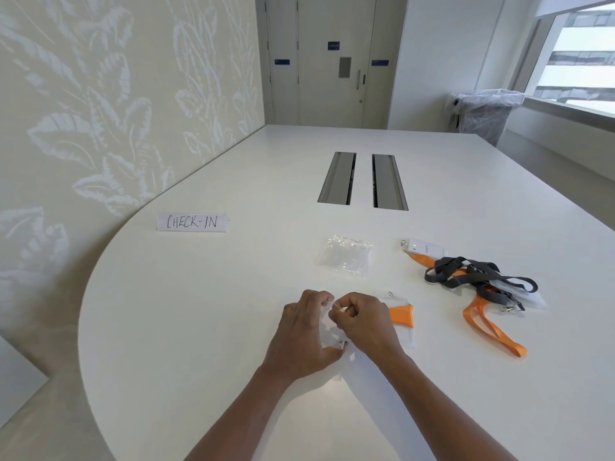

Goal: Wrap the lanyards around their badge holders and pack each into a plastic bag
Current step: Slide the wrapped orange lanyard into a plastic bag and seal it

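My left hand [299, 331] and my right hand [364, 322] meet near the table's front, both pinching the top edge of a clear plastic bag [329, 331] that lies flat between them. Just right of my right hand lies a badge holder wrapped in an orange lanyard [401, 314], partly hidden by that hand; whether it sits inside the bag I cannot tell. A small stack of clear plastic bags [346, 254] lies farther back. At the right is a tangle of grey and orange lanyards [479, 281] with their badge holders, one white holder [424, 249] at its far end.
A folded paper sign reading CHECK-IN [192, 222] stands at the left. Two long cable slots [362, 181] are cut into the white table [216, 311] farther back. A patterned wall runs along the left edge. A plastic-wrapped bin [486, 111] stands by the window.
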`<control>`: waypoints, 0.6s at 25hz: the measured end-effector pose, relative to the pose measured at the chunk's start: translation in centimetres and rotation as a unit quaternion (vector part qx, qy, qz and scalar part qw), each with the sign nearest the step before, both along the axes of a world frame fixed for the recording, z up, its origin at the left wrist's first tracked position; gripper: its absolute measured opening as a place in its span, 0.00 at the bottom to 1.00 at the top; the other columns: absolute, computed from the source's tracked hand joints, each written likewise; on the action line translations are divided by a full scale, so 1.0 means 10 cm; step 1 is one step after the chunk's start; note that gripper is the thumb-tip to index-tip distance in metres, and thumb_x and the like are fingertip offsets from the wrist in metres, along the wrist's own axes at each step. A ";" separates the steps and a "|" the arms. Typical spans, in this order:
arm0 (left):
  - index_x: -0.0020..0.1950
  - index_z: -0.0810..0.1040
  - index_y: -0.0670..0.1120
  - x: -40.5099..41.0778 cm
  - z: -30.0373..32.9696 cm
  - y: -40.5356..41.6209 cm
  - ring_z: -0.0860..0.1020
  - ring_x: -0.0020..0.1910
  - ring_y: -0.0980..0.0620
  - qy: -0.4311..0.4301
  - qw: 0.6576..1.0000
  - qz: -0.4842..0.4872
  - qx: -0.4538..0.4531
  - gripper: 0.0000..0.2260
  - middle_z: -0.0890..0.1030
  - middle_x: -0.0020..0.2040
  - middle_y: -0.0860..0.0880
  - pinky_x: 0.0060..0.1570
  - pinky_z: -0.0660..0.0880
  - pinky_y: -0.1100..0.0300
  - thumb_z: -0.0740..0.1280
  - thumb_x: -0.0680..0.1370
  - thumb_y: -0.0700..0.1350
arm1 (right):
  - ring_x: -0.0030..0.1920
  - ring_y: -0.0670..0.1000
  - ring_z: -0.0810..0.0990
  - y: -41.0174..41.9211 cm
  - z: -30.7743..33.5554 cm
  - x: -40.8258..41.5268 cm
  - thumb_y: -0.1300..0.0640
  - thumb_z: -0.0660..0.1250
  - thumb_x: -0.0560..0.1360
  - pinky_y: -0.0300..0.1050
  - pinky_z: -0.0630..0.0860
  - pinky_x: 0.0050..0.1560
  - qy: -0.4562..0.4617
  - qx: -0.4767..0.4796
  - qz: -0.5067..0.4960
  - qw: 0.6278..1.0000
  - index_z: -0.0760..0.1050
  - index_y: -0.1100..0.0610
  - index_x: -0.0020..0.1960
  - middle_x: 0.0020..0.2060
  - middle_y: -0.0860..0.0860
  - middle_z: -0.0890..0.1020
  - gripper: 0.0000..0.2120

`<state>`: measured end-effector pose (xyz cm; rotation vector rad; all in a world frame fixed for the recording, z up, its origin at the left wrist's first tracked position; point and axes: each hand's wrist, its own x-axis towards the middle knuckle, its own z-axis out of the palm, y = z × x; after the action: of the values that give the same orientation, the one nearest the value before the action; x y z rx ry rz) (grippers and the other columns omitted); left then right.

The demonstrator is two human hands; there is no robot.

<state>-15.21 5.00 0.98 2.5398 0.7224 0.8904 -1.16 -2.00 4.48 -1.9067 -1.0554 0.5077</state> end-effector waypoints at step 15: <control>0.66 0.65 0.57 0.03 0.01 -0.01 0.73 0.55 0.61 0.029 0.999 0.027 -0.003 0.30 0.74 0.56 0.61 0.61 0.66 0.57 0.72 0.68 0.58 | 0.59 0.50 0.77 -0.16 0.51 1.22 0.53 0.77 0.71 0.43 0.74 0.56 -0.172 -0.210 0.094 0.958 0.75 0.51 0.65 0.59 0.47 0.79 0.24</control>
<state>-14.88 4.94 1.11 2.5621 0.8131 0.8322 11.07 -3.64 9.63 -2.3400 -1.4552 0.5517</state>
